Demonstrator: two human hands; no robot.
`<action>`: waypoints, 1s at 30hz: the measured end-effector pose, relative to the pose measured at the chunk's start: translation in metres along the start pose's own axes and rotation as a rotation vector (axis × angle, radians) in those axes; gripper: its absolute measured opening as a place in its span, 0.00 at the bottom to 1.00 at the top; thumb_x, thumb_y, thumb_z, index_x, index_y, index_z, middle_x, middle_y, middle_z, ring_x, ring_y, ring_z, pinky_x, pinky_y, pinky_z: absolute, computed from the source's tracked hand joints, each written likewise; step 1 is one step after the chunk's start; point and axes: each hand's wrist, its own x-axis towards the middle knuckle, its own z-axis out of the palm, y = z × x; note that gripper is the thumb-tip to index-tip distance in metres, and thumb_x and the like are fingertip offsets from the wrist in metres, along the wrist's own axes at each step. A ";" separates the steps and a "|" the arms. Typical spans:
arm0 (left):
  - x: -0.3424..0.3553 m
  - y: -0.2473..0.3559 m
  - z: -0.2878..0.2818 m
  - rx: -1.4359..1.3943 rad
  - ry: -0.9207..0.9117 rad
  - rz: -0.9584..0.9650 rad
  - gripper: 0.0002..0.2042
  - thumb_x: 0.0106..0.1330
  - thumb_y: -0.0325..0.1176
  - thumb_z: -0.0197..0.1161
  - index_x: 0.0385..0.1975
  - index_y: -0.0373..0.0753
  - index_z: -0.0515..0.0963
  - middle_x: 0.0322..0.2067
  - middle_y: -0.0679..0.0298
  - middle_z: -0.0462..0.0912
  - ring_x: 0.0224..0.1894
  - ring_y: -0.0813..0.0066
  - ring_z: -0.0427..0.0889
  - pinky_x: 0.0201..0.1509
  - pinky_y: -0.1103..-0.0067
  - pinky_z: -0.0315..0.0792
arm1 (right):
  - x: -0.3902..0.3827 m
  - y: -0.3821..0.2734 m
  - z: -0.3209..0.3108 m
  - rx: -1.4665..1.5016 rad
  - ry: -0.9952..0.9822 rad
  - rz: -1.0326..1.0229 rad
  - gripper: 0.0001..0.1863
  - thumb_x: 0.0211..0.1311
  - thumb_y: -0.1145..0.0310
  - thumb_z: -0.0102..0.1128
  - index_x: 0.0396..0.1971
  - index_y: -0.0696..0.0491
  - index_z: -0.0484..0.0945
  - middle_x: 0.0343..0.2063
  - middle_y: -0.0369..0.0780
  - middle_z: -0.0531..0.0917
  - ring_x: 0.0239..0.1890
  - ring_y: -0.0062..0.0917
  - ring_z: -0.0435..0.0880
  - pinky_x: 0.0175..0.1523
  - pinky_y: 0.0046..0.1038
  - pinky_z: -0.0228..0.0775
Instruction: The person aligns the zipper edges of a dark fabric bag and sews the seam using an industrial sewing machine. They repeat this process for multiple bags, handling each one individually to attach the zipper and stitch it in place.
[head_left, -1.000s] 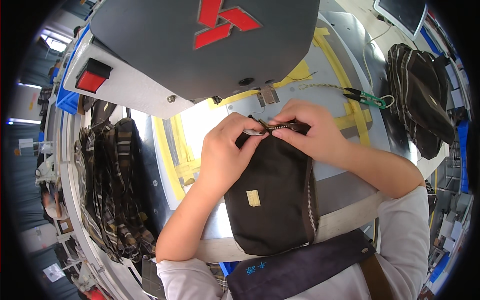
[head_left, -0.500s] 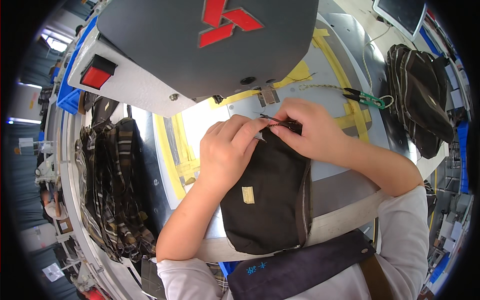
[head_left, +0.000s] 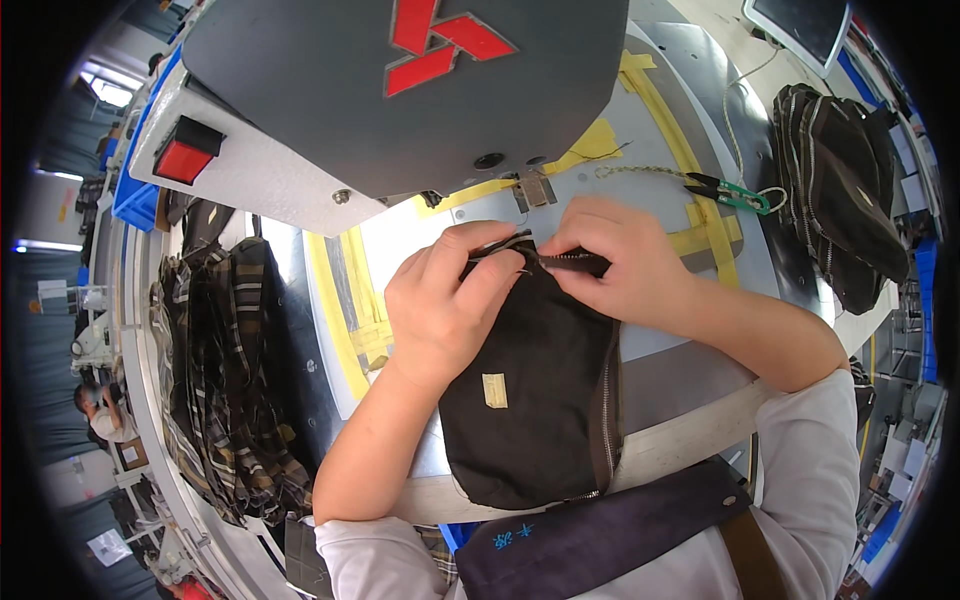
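A dark brown fabric bag piece (head_left: 540,380) lies on the machine's plate in front of me, with a small yellow label (head_left: 495,391) on its face and a metal zipper (head_left: 607,420) down its right side. At its top edge, my left hand (head_left: 440,295) is closed, thumb and fingers pinching the dark fabric. My right hand (head_left: 625,260) is closed on the toothed zipper end (head_left: 575,262), just right of the left fingertips. The fingers partly hide the top edge.
A grey machine head (head_left: 400,100) with a red switch (head_left: 187,150) overhangs the plate. Green-handled thread snips (head_left: 735,196) lie on the right, beside a stack of dark zippered bags (head_left: 840,200). Plaid fabric pieces (head_left: 225,370) are heaped on the left.
My left hand has shifted slightly left along the top edge. A gap has opened between the hands, and the zipper end now shows separately in my right fingers.
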 end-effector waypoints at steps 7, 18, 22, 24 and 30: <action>0.001 -0.002 0.001 -0.012 -0.006 0.047 0.11 0.44 0.26 0.71 0.29 0.43 0.80 0.31 0.70 0.78 0.25 0.74 0.78 0.25 0.80 0.71 | 0.000 -0.003 -0.001 0.010 -0.053 0.090 0.09 0.46 0.74 0.66 0.30 0.53 0.77 0.29 0.37 0.78 0.29 0.33 0.80 0.32 0.30 0.74; 0.001 -0.001 0.001 -0.096 -0.059 -0.003 0.12 0.44 0.26 0.71 0.30 0.41 0.80 0.35 0.68 0.77 0.29 0.71 0.79 0.30 0.77 0.73 | 0.004 -0.005 -0.008 0.426 -0.152 0.518 0.09 0.56 0.66 0.63 0.32 0.56 0.78 0.27 0.41 0.80 0.27 0.30 0.78 0.32 0.26 0.69; 0.005 0.001 0.003 -0.208 -0.094 -0.016 0.11 0.46 0.25 0.71 0.30 0.40 0.79 0.37 0.65 0.78 0.33 0.66 0.79 0.37 0.73 0.74 | 0.019 -0.001 -0.014 0.258 -0.333 0.541 0.13 0.60 0.61 0.60 0.33 0.58 0.79 0.23 0.42 0.80 0.25 0.26 0.76 0.33 0.27 0.67; 0.007 0.003 0.002 -0.344 -0.180 -0.181 0.10 0.49 0.25 0.70 0.31 0.38 0.78 0.38 0.63 0.78 0.34 0.63 0.79 0.39 0.72 0.73 | 0.018 0.003 -0.012 0.285 -0.329 0.544 0.14 0.61 0.60 0.59 0.33 0.58 0.79 0.22 0.41 0.80 0.25 0.25 0.76 0.33 0.29 0.67; 0.007 0.005 -0.005 -0.569 -0.419 -0.635 0.08 0.56 0.25 0.68 0.33 0.33 0.77 0.34 0.59 0.80 0.35 0.61 0.80 0.42 0.73 0.73 | 0.015 0.002 -0.013 0.329 -0.346 0.591 0.12 0.57 0.62 0.62 0.31 0.58 0.79 0.23 0.41 0.81 0.26 0.24 0.77 0.33 0.28 0.67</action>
